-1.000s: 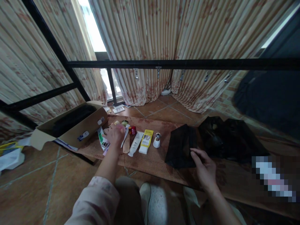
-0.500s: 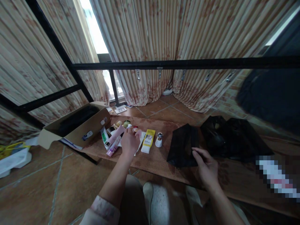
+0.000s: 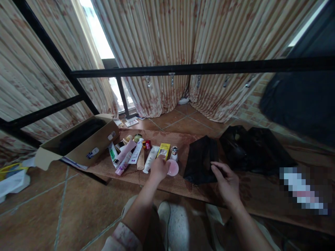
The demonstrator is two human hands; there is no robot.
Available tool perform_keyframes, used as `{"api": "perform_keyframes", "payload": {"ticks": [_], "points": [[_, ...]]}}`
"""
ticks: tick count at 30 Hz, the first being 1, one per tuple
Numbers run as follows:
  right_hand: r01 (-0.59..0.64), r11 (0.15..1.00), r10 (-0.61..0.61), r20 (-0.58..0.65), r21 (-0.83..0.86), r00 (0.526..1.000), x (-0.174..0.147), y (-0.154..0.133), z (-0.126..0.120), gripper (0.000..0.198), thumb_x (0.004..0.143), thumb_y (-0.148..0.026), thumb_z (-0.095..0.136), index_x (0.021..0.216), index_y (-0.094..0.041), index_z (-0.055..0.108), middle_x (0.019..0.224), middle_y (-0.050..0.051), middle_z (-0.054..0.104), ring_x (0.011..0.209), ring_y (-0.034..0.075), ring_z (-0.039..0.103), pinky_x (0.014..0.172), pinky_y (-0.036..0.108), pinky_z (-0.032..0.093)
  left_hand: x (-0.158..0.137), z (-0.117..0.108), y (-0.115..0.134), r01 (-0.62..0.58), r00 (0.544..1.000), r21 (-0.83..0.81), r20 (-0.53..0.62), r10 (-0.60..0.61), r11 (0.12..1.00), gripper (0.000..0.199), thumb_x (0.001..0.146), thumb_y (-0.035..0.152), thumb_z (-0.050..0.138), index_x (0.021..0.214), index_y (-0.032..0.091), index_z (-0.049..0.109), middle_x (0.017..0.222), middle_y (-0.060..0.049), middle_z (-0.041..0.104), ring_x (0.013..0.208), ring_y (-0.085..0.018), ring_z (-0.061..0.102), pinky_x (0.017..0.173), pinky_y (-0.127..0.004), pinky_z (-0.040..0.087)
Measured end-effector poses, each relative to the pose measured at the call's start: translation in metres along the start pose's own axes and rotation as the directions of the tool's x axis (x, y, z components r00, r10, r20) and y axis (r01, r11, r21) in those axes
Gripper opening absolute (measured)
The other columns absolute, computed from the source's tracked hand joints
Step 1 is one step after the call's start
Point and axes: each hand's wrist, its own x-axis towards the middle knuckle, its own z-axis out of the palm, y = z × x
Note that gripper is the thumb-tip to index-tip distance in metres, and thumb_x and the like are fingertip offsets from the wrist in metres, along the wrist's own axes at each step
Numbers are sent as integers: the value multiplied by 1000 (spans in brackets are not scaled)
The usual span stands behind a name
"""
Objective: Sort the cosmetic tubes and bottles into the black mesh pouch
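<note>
Pinched in my left hand (image 3: 159, 169) is a round pink cosmetic container (image 3: 173, 168), held low over the brown cloth-covered bench. Just behind it are a yellow packet (image 3: 164, 150) and a small white bottle with a silver cap (image 3: 174, 153). My right hand (image 3: 228, 182) has thumb and fingers closed on the open edge of a black bag (image 3: 197, 160). To the left of my left hand lie a white tube (image 3: 151, 159), a beige tube (image 3: 140, 160), a small red box (image 3: 147, 144) and several other cosmetics, including a pink-purple tube (image 3: 123, 165).
An open cardboard box (image 3: 102, 143) with something black inside sits at the bench's left end. More black bags (image 3: 261, 148) lie on the right. A dark metal rail (image 3: 157, 71) crosses before the curtains (image 3: 167, 38). My shoes (image 3: 164, 212) are below the bench.
My left hand has moved right from the cosmetics cluster, bringing the round pink container towards the black bag. My right hand keeps its hold on the bag. The view has shifted slightly.
</note>
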Motion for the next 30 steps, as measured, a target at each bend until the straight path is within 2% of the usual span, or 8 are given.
{"api": "perform_keyframes", "payload": {"ticks": [2,5,9,12,16,20,25,30], "points": [[-11,1000,11,-3,-10,1000,0,0,0,28,82,-47,66,91,-22,75,99,7,72,97,24,65,86,37,47,0,0,-3,18,998,16,-52,-17,1000,44,85,30,64,125,14,61,111,-13,73,103,-24,68,85,-31,49],[-12,1000,12,-3,-16,1000,0,1,1,29,81,-47,66,91,-22,75,99,7,72,98,25,65,87,38,47,-3,-9,-7,36,993,39,-117,-31,999,39,85,26,61,124,19,62,112,-9,73,103,-24,68,87,-32,49],[-7,1000,7,-7,-21,1000,1,4,1,28,82,-47,65,91,-22,75,100,7,72,100,25,65,89,38,46,9,-40,-20,96,971,96,-226,-73,991,32,89,26,51,118,20,64,110,-10,72,104,-28,67,88,-37,49],[-10,1000,10,-5,-16,1000,0,3,1,28,82,-47,65,92,-22,75,101,7,72,101,25,65,90,38,46,35,-66,-33,109,947,335,-320,4,936,39,92,27,44,125,12,59,114,-18,68,110,-32,63,91,-42,47],[-42,999,42,-8,-14,999,0,1,3,30,80,-49,66,91,-22,75,102,7,72,102,26,65,90,39,46,76,-75,-39,-19,967,433,-222,127,901,41,85,15,55,126,13,59,128,-18,61,125,-33,52,105,-45,39],[-72,997,71,-21,-19,997,0,1,3,32,79,-50,66,91,-22,75,101,8,73,102,27,65,91,41,47,98,-64,-35,-132,976,453,-98,196,882,35,90,29,62,123,18,60,126,-12,61,116,-27,58,99,-48,47],[-92,996,92,-14,-12,996,-1,3,3,31,79,-49,67,93,-22,74,104,7,72,106,28,64,96,43,45,98,-65,-34,-118,981,451,-85,174,885,39,93,36,61,126,17,58,127,-11,59,107,-24,62,89,-44,54],[-87,996,86,-34,-26,996,0,0,3,32,77,-51,68,90,-22,75,100,7,73,103,29,65,92,42,48,88,-100,-46,-62,986,465,-109,126,883,40,92,37,61,126,16,57,126,-11,59,107,-24,62,89,-45,54]]}}
